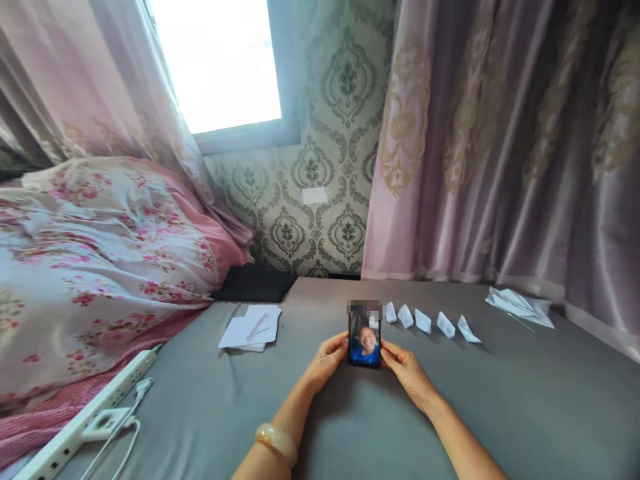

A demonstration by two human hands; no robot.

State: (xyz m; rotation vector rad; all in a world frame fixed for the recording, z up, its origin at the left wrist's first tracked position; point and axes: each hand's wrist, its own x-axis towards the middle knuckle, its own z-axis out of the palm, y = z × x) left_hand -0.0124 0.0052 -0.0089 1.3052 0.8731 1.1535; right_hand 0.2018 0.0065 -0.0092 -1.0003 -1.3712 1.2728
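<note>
A dark-framed smartphone stands upright between my two hands, its lit screen facing me with a person in blue on it. My left hand closes on the phone's left edge, and a pale bangle circles that forearm. My right hand grips the right edge with its fingers partly behind the phone. Just beyond, several small folded white papers stand in a row running to the right. The phone's upper part is blurred by blocks.
A grey sheet covers the surface. White paper sheets lie at left, more papers in a clear bag at far right. A power strip with cables runs along the left, beside a floral quilt. A black flat item lies near the wall.
</note>
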